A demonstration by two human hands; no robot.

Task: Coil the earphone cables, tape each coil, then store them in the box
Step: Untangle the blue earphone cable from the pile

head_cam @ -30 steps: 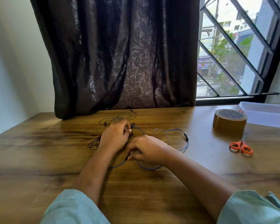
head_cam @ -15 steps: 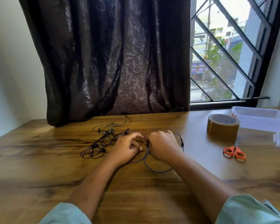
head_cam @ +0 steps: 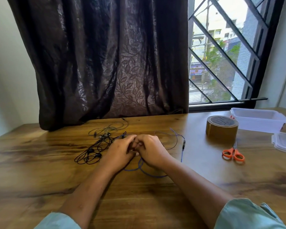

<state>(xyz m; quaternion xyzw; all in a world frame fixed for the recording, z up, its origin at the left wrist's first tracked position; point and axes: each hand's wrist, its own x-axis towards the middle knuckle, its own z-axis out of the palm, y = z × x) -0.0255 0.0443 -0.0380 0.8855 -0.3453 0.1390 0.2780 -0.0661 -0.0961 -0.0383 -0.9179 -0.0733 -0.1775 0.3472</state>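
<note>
Wood-grain table [head_cam: 40,162], centre frame: left hand [head_cam: 120,151] and right hand [head_cam: 151,149], pressed together, both pinch the thin blue earphone cable [head_cam: 149,174]. One end lies just beside the tangled black earphones [head_cam: 91,154] (left of the hands); winding could drag them in.

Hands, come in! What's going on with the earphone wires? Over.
The left hand and right hand pinch the blue cable, loosely looped, untaped. Beside them, black earphones tangled. Nothing blocks tape roll or box.
</note>
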